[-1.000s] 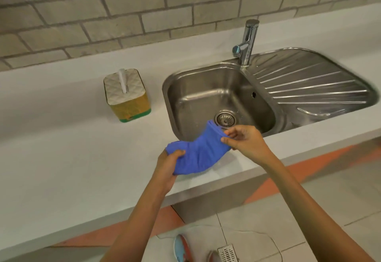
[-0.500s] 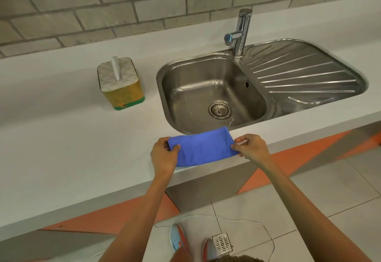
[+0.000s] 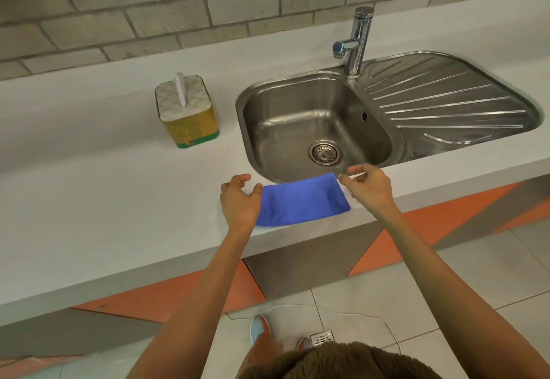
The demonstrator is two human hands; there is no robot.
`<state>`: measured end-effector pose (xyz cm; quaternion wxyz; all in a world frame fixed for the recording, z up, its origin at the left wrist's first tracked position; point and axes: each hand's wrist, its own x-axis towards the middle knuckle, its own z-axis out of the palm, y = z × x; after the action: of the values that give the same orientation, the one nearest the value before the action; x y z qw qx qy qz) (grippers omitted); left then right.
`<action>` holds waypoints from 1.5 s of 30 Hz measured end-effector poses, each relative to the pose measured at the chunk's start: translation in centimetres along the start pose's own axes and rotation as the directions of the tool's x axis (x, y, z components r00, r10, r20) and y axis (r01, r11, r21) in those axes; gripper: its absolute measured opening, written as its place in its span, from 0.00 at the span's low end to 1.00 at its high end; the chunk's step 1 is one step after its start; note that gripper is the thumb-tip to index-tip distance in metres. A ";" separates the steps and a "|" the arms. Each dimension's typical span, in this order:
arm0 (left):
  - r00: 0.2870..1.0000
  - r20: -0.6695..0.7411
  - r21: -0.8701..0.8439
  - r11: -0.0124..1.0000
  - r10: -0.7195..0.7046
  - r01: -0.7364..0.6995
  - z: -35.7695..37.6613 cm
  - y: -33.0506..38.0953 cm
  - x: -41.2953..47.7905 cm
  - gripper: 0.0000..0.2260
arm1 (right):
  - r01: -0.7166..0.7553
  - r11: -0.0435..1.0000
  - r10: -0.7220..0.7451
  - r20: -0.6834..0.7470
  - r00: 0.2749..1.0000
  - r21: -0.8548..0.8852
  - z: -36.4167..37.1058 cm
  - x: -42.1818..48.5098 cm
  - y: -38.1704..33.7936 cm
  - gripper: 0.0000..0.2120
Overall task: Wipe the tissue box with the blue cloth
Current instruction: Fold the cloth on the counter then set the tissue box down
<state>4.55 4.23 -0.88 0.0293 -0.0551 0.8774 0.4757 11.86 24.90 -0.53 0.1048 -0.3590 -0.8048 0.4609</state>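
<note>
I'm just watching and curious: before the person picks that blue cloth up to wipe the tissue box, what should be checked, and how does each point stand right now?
1. Blue cloth within reach: ok, it lies folded on the countertop edge between both hands.
2. Cloth gripped: not ok, the left hand and right hand are open beside it, holding nothing.
3. Tissue box reachable: ok, it stands upright on the counter left of the sink.
4. Path to the box clear: ok, bare counter lies between cloth and box.
5. Tissue sticking out of the box top: not ok for wiping the top, it may snag.
6. Cloth dry or damp: cannot tell.
</note>
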 end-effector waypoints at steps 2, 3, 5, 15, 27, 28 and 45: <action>1.000 -0.010 -0.013 1.000 -0.012 0.012 -0.3 0.5 0.4 0.15 | 0.027 0.999 -0.027 0.011 1.000 0.029 0.3 0.0 -0.9 0.14; 1.000 -0.015 -0.019 1.000 -0.020 0.019 -0.5 0.7 0.7 0.15 | 0.038 0.998 -0.039 0.016 0.999 0.041 0.4 0.0 -1.4 0.14; 0.999 -0.026 -0.026 0.999 -0.023 0.022 -1.0 1.2 1.5 0.16 | 0.060 0.996 -0.062 0.026 0.998 0.062 0.9 0.4 -2.6 0.14; 0.995 -0.072 -0.172 0.984 -0.062 0.049 -5.4 2.8 8.0 0.17 | 0.146 0.982 -0.158 0.095 0.983 0.121 7.3 3.1 -10.9 0.14; 0.879 0.359 -0.689 0.547 -0.313 0.476 -11.5 0.7 16.7 0.05 | 0.088 0.954 -0.173 0.285 0.943 0.288 20.0 6.8 -19.6 0.16; 0.864 0.390 -0.717 0.484 -0.318 0.502 -11.5 0.6 17.2 0.07 | 0.078 0.952 -0.166 0.287 0.944 0.296 20.6 7.2 -19.8 0.16; 0.893 0.262 -0.761 0.491 -0.366 0.424 -15.8 1.3 30.9 0.07 | 0.020 0.974 -0.100 0.346 0.933 0.225 26.9 17.3 -27.0 0.30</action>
<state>-26.29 -10.39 5.64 0.1377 -0.2461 0.5294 0.8001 -27.02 10.10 3.86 0.0104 -0.2313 -0.7658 0.6000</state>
